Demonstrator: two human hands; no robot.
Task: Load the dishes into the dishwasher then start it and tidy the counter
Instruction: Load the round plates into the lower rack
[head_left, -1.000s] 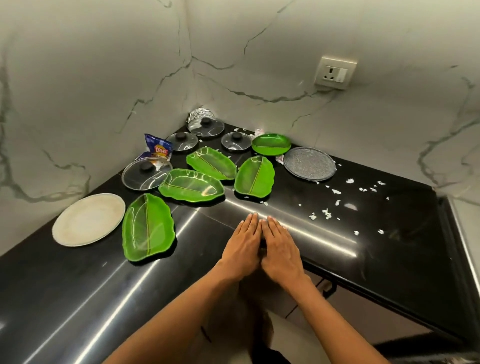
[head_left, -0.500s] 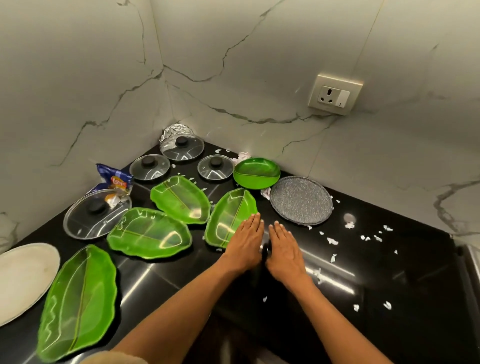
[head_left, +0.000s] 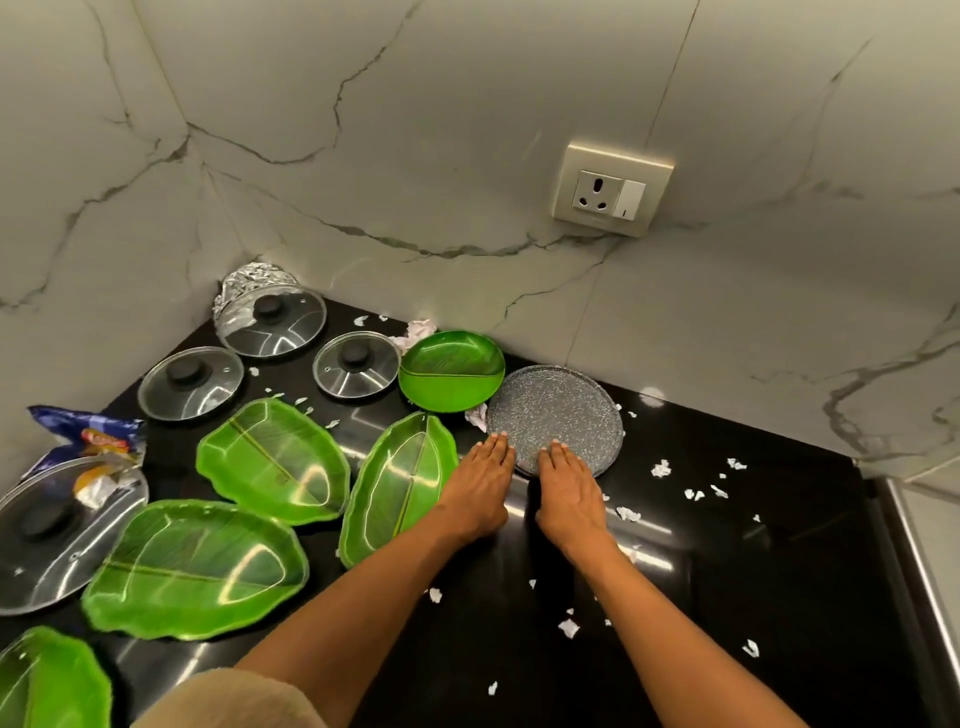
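Both hands lie flat on the black counter (head_left: 727, 571) with straight fingers. My left hand (head_left: 480, 486) reaches the near left rim of a grey speckled round plate (head_left: 558, 413); my right hand (head_left: 569, 493) has its fingertips on the plate's near edge. A green leaf-shaped plate (head_left: 400, 488) lies just left of my left hand. More leaf plates (head_left: 275, 462) (head_left: 197, 569) (head_left: 47, 680) spread to the left. A round green plate (head_left: 452, 376) sits behind the grey one. Several glass lids (head_left: 358, 364) (head_left: 189, 382) (head_left: 270, 322) (head_left: 52, 530) stand at the back left.
White paper scraps (head_left: 660, 467) litter the counter to the right and in front. A blue snack wrapper (head_left: 88, 436) lies by the left wall, crumpled foil (head_left: 254, 275) in the corner. A wall socket (head_left: 610, 189) is above. The counter's right edge (head_left: 914, 571) has a metal trim.
Both hands have slid forward across the counter from its front edge to the grey plate, and have moved slightly apart. The view has closed in on the corner.
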